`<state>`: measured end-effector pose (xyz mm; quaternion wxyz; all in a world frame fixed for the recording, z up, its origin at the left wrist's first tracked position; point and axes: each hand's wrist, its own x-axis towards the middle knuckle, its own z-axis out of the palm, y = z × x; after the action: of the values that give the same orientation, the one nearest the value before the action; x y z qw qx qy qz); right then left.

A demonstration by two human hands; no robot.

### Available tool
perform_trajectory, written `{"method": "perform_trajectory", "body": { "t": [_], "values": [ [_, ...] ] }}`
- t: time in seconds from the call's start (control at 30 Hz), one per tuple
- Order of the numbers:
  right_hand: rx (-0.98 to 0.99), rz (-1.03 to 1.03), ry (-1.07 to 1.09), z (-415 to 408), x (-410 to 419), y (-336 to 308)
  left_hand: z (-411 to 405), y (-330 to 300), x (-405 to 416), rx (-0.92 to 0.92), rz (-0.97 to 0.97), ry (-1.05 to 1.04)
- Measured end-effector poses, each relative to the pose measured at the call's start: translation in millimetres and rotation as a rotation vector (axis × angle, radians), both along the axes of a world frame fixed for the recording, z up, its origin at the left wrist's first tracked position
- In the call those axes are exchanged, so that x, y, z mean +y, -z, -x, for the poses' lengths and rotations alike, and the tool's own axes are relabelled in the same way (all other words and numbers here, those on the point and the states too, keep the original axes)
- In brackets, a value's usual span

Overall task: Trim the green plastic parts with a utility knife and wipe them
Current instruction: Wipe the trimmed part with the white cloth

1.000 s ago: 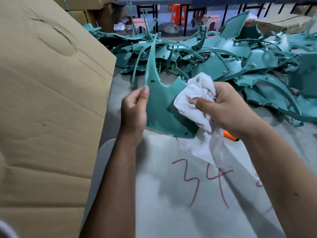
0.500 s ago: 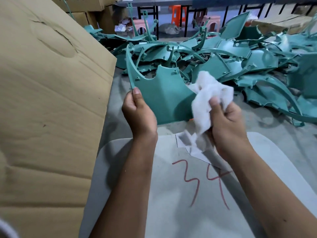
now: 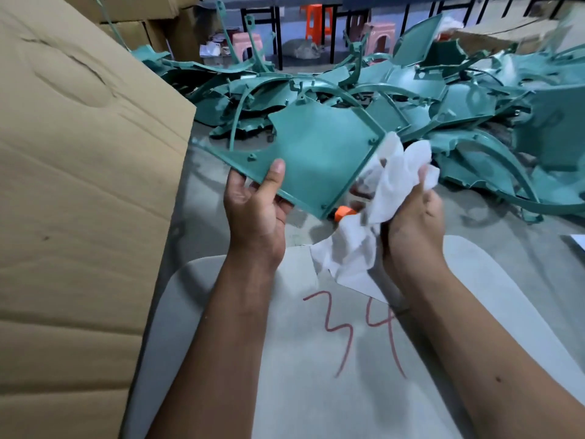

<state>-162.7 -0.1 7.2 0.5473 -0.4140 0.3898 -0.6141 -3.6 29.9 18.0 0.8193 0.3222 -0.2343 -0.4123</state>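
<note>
One flat green plastic panel (image 3: 316, 160) hangs above the grey table (image 3: 316, 391), in front of the heap of green parts (image 3: 459, 99). It looks light, stiff and thin-edged, best held at the rim, where the left hand (image 3: 256, 210) pinches it, thumb on top. The right hand (image 3: 411, 223) clutches the crumpled white cloth (image 3: 389, 185) against its right edge. Since half a second ago the panel has tilted flatter.

Held part (image 3: 319, 153): plain teal-green, matt, as is the pile (image 3: 459, 99) behind it. Cloth (image 3: 376, 217): white. Knife (image 3: 343, 213): orange tip visible. Worktop (image 3: 285, 391): pale grey, marked "34" (image 3: 354, 327) in red. Box (image 3: 79, 185): plain tan cardboard. Stools (image 3: 313, 17): orange and pink.
</note>
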Motion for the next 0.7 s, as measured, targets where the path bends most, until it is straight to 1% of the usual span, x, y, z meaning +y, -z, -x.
{"method": "perform_trajectory", "body": {
  "t": [0.07, 0.1, 0.13, 0.23, 0.3, 0.33, 0.37, 0.4, 0.43, 0.47, 0.53, 0.57, 0.6, 0.63, 0.7],
  "values": [
    [0.041, 0.019, -0.152, -4, 5, 4, 8, 0, 2, -0.015, -0.012, 0.081],
    [0.11, 0.044, -0.159, -5, 6, 6, 12, 0, 4, -0.034, -0.02, 0.107],
    [0.211, 0.067, -0.099, -6, 6, 7, 15, -1, 5, -0.057, -0.026, 0.112],
    [0.581, 0.121, 0.208, -4, 1, 7, 23, -2, 8, -0.113, -0.006, 0.077],
    [0.714, 0.179, 0.31, 0, -2, 7, 29, -4, 9, -0.138, 0.017, 0.078],
    [0.725, 0.221, 0.355, 1, -2, 7, 32, -5, 9, -0.148, 0.03, 0.084],
    [0.709, 0.253, 0.403, 0, 1, 6, 36, -6, 10, -0.16, 0.041, 0.09],
    [0.633, 0.263, 0.435, -2, 6, 4, 40, -8, 10, -0.175, 0.049, 0.092],
    [0.504, 0.242, 0.453, -4, 9, 5, 44, -11, 11, -0.192, 0.054, 0.086],
    [0.326, 0.186, 0.469, -6, 8, 6, 48, -14, 11, -0.209, 0.065, 0.078],
    [-0.192, -0.024, 0.457, -5, 4, 1, 52, -18, 12, -0.215, 0.109, 0.078],
    [-0.369, -0.086, 0.423, -2, -1, 1, 50, -19, 11, -0.197, 0.128, 0.082],
    [-0.398, -0.094, 0.391, 1, -3, 0, 47, -20, 10, -0.176, 0.134, 0.08],
    [-0.294, -0.072, 0.356, 1, 0, -3, 44, -18, 10, -0.156, 0.131, 0.075],
    [-0.027, 0.059, 0.218, -6, 12, -1, 45, -13, 8, -0.113, 0.125, 0.075]
  ]
}}
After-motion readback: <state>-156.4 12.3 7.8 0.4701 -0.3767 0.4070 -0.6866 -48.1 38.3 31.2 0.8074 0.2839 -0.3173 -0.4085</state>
